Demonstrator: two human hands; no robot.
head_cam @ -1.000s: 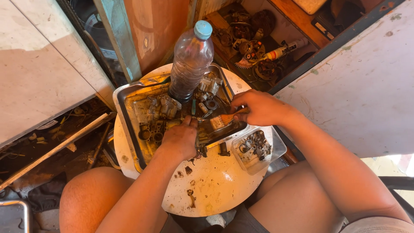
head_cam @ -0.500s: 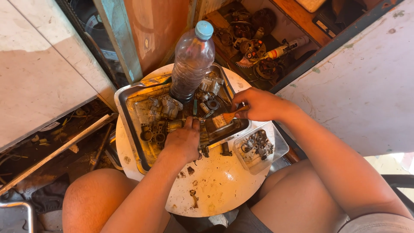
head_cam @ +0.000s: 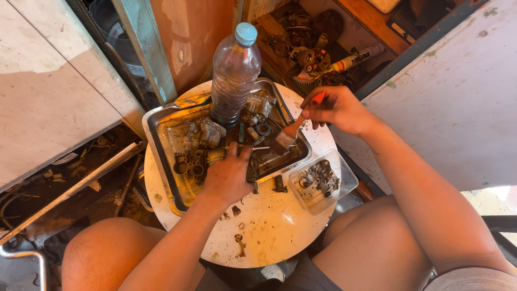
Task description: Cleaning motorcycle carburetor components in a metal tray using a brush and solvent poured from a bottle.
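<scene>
Currently, step in hand: cleaning small engine parts with a brush over the metal tray [head_cam: 161, 121], as I judge it.
Right hand [head_cam: 336, 110]: fingers are closing around the red handle of a paintbrush [head_cam: 293, 131] at centre right of the frame.
Paintbrush axis: it is running diagonally, handle toward the upper right, bristles pointing lower left and down into the tray.
Left hand [head_cam: 229, 175]: it is lying palm down at frame centre on the tray's near edge, fingers curling over a small part I cannot make out.
Surroundings: a plastic bottle [head_cam: 234, 73] of dark liquid is standing upright in the tray; a clear tub [head_cam: 347, 180] of bits is sitting just right of it on the round white counter [head_cam: 269, 231].
Next move calls for: steadying the part while the bristles are reaching it.
</scene>
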